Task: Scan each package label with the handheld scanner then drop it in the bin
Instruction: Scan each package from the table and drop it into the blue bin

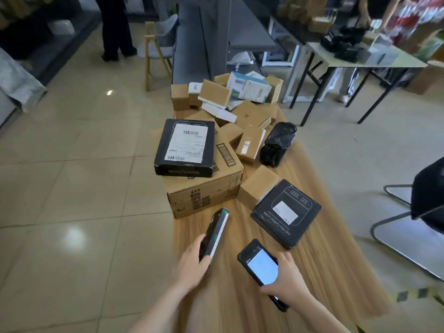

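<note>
— Which parcel is up for scanning?

— The one in the left hand (192, 263). Its fingers (193, 248) are curled round the near end of a slim dark package (216, 230), held on edge with a pale strip along the upper side. The right hand (288, 280) grips the handheld scanner (260, 266), fingers wrapped round its lower half, lit screen facing up. The package sits just left of those right fingers, apart from the scanner.

— Any trouble coming?

— I'd say so. Edge-on like that, no label shows; if it faces away from the scanner, the read will miss. The card looks smooth and glossy and is held at one end only, so it could slip or tip. And I see no bin from here.

— And the heap past the fingertips?

— Straight beyond the left fingers is a matte brown corrugated carton (206, 188) with a black box (186, 146) perched at its left edge, white label up. A knock might slide it off. Beyond the right fingers a flat black box (287, 212) lies on the wood-grain worktop (312, 272), touching a small brown box (258, 185). Farther off is a crinkled, shapeless plastic-wrapped parcel (278, 144).
</note>
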